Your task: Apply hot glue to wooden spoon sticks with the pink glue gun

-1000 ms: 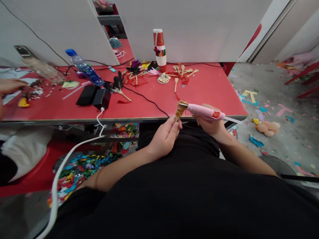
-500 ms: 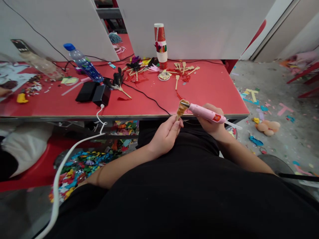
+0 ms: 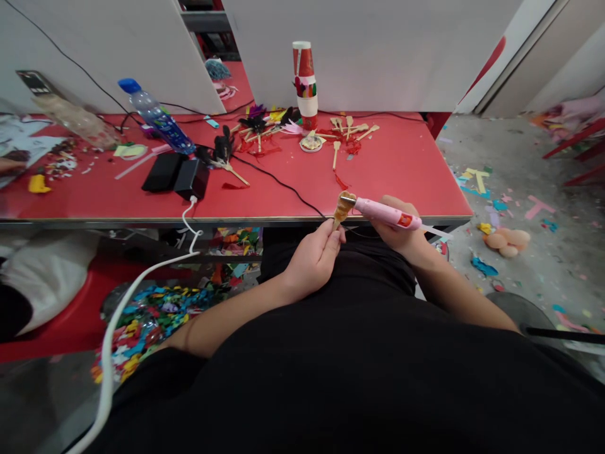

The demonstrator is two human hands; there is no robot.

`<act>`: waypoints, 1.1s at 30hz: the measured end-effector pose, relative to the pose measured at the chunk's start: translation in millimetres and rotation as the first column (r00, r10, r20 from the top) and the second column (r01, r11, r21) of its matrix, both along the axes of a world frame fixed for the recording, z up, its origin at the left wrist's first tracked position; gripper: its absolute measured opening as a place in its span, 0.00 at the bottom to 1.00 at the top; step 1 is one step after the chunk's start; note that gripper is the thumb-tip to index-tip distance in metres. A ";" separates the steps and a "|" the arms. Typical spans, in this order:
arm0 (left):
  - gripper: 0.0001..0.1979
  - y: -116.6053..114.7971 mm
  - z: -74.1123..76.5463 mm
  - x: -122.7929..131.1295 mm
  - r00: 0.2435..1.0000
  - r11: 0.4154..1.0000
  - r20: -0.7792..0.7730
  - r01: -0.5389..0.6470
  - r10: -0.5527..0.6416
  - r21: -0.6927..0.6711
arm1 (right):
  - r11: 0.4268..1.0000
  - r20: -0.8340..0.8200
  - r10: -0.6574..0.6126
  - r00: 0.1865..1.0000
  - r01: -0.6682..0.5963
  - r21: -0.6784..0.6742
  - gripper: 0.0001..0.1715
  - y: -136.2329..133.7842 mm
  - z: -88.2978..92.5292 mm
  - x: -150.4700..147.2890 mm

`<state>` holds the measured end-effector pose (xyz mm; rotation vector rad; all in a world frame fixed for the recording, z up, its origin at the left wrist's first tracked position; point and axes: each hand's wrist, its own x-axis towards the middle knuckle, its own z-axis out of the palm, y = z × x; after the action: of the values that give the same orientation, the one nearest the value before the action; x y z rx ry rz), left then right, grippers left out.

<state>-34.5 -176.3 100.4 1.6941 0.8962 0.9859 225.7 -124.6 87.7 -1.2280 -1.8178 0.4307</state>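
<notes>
My left hand [image 3: 316, 257] is closed, pinching the handle of a small wooden stick [image 3: 344, 207] with a wide, brownish, glossy head. The head points up, just beyond the table's front edge. In my right hand [image 3: 401, 234] I grip a pink hot glue gun [image 3: 385, 213], with a translucent glue stick [image 3: 437, 232] coming out of its back end. The metal tip of the gun lies over the stick's head; whether it touches cannot be made out. A similar wooden stick [image 3: 336, 156] with a red tassel lies on the red table [image 3: 283, 202] ahead.
Stacked paper cups [image 3: 305, 85] stand at the back, near more wooden sticks [image 3: 352, 128] and black feathers [image 3: 223, 148]. Leftward are a bottle [image 3: 155, 116], a black box [image 3: 191, 179] with a white cable [image 3: 113, 328], and another person's hand [image 3: 10, 165]. Scraps [image 3: 501, 205] litter the floor.
The glue gun has shifted slightly left and down, its tip moving across the wooden stick's head. My left hand holds nearly the same place. At the far left, the other person's hand has moved.
</notes>
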 end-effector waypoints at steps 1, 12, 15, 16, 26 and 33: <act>0.16 -0.1 -0.1 -0.6 1.000 1.000 -0.012 -0.003 0.003 0.008 | 1.000 0.011 0.008 1.000 -0.008 -0.012 0.23 -0.1 0.3 0.3; 0.17 2.3 -7.3 3.6 0.997 0.999 0.075 0.029 -0.026 -0.035 | 0.977 -0.137 0.120 0.983 -0.142 -0.161 0.28 -7.5 11.2 2.6; 0.16 2.7 -8.0 4.1 0.998 0.999 0.070 0.007 -0.004 -0.037 | 0.979 -0.206 0.092 0.974 -0.126 -0.158 0.28 -11.7 17.5 -2.0; 0.16 2.7 -8.1 4.0 0.998 0.999 0.068 0.001 0.002 -0.039 | 0.982 -0.206 0.084 0.975 -0.115 -0.147 0.28 -12.2 19.1 -3.7; 0.14 2.7 -8.7 3.1 0.996 0.999 0.084 0.011 -0.006 -0.050 | 0.985 -0.218 0.088 0.972 -0.117 -0.126 0.26 -14.1 15.7 -4.3; 0.15 2.9 -8.1 3.4 0.997 0.998 0.081 0.018 -0.013 -0.061 | 0.996 -0.127 0.058 0.990 -0.067 -0.062 0.28 -9.5 9.5 -2.9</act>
<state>-31.0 -173.4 92.2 1.5956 0.8513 0.9995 222.7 -134.0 97.1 -1.1646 -1.7500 0.5949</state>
